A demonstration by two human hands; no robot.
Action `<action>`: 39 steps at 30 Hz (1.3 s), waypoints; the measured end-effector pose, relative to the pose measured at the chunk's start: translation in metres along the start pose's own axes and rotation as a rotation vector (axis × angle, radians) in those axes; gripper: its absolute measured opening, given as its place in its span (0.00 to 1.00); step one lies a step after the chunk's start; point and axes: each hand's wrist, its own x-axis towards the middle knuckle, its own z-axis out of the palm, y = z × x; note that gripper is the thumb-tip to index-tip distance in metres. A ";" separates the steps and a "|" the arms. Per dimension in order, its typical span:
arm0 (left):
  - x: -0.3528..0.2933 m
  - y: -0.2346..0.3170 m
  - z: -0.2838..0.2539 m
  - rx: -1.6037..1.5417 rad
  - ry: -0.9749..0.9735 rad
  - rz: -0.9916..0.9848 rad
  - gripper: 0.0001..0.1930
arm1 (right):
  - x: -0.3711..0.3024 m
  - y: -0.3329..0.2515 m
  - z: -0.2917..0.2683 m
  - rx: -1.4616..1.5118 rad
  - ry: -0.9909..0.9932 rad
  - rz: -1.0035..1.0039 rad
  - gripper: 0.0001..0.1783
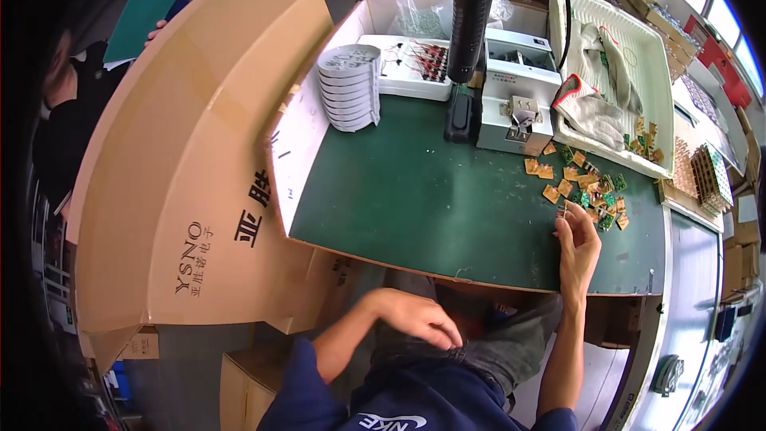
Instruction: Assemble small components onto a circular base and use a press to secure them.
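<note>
At the near edge of a pile of small circuit boards (589,183), my right hand (580,249) is closed in a pinch. Between its thumb and fingertips is a small circuit board (562,211), mostly covered by the fingers. The loose boards show tan and green faces and lie scattered on the green table mat (383,183). My left hand (420,319) hangs over my lap, off the table, its fingers loosely extended with nothing in them.
A grey-white machine (515,92) stands at the table's back, beside a black electric screwdriver (469,16) hanging upright. Stacked grey trays (349,88) and a white tray of red-black parts (411,68) are left. Gloves (594,112) lie in a cream tray (650,56). Cardboard (199,160) flanks the table.
</note>
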 end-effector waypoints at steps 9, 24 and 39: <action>-0.127 0.130 -0.213 1.127 1.707 -0.214 0.58 | -0.007 0.004 -0.001 -0.097 -0.009 -0.046 0.17; -0.124 0.096 -0.225 1.338 1.701 -0.221 0.57 | -0.004 0.002 -0.003 -0.106 0.002 -0.017 0.17; -0.025 0.057 -0.061 -1.408 0.411 1.000 0.47 | -0.009 -0.003 -0.001 -0.220 -0.028 -0.019 0.17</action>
